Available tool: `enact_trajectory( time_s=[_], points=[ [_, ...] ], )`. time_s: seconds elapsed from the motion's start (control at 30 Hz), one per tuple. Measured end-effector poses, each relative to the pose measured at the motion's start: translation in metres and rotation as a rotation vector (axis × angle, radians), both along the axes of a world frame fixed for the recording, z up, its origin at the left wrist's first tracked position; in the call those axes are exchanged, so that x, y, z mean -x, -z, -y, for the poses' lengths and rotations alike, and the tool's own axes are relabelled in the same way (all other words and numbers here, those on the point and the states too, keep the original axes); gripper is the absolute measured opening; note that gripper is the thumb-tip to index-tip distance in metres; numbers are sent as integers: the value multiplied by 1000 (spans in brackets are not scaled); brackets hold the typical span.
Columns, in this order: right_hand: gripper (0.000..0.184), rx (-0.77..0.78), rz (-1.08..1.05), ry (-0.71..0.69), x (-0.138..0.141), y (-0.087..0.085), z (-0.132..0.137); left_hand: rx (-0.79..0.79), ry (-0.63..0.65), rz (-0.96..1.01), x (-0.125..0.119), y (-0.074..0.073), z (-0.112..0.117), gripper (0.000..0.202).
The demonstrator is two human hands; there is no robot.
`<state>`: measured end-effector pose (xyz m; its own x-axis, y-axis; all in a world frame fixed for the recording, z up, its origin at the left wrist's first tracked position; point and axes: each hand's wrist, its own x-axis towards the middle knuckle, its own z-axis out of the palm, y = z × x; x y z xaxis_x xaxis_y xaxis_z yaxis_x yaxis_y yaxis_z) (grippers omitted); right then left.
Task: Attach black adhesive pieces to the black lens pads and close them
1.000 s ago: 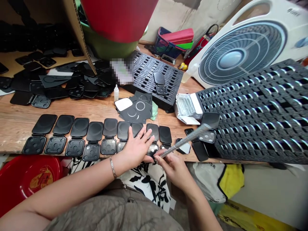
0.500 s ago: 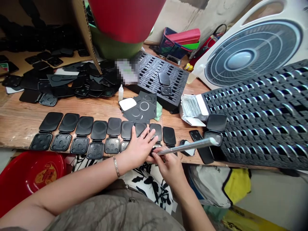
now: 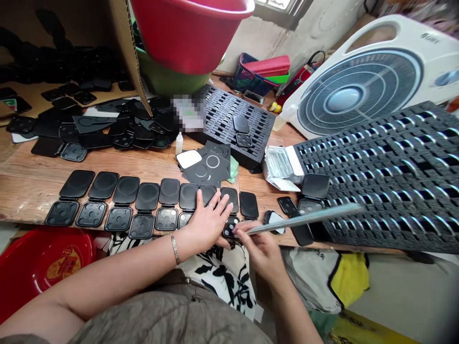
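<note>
A row of hinged black compact cases (image 3: pixel 122 219) lies opened flat along the table's front edge, lids toward the back. My left hand (image 3: pixel 208 220) rests with fingers spread over cases near the middle of the row, partly covering them. Just right of its fingers is a case base (image 3: pixel 230 228) with several shiny round spots in its recesses. My right hand (image 3: pixel 263 251) pinches one end of a long thin silvery rod (image 3: pixel 304 219), which slants up to the right. Its near end is close to the right side of that base; the fingers hide whether they touch.
Loose black cases and card sheets (image 3: pixel 95 124) pile at the left beside a cardboard box. Dark sheets with rings (image 3: pixel 213 162) and a small bottle (image 3: pixel 179 143) lie behind the row. Black foam trays (image 3: pixel 387 181), an opened white box (image 3: pixel 281 165) and a fan (image 3: pixel 344 98) are rightward.
My right hand and the rod have shifted right, off the case base, whose shiny spots now show. My left hand stays spread over the row. The camera view has tilted up slightly.
</note>
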<state>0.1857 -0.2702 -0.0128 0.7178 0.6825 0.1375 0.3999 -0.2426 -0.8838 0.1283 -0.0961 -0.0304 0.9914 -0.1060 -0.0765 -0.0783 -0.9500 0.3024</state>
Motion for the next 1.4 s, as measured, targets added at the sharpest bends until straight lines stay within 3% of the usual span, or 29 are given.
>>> enact_trajectory(
  time_s=[0.1, 0.23, 0.4, 0.53, 0.67, 0.8, 0.93, 1.23, 1.4],
  points=[
    [10, -104, -23, 182, -1, -15, 4, 12, 11, 20, 1, -1, -1, 108],
    [15, -155, -89, 198, 2, -28, 0, 72, 29, 69, 12, -13, -15, 109],
    [13, -118, -142, 165, 10, -16, -22, 92, -41, 4, 34, -29, -49, 96],
    [11, 38, 44, 48, 9, 0, -42, 110, -37, -53, 44, -23, -57, 91],
    [10, 120, 272, -49, 6, 5, -53, 103, -55, -28, 45, -9, -52, 85],
    [9, 172, 346, -72, 5, 7, -53, 88, -63, 19, 45, -2, -50, 85],
    [12, 266, 381, -83, 3, 9, -54, 78, -74, 29, 46, -5, -48, 82],
    [16, 354, 75, -158, 0, -5, -48, 72, -81, 47, 46, -4, -48, 79],
    [19, 282, -90, -137, 10, -5, -37, 103, -88, 39, 45, -5, -48, 77]
  ],
)
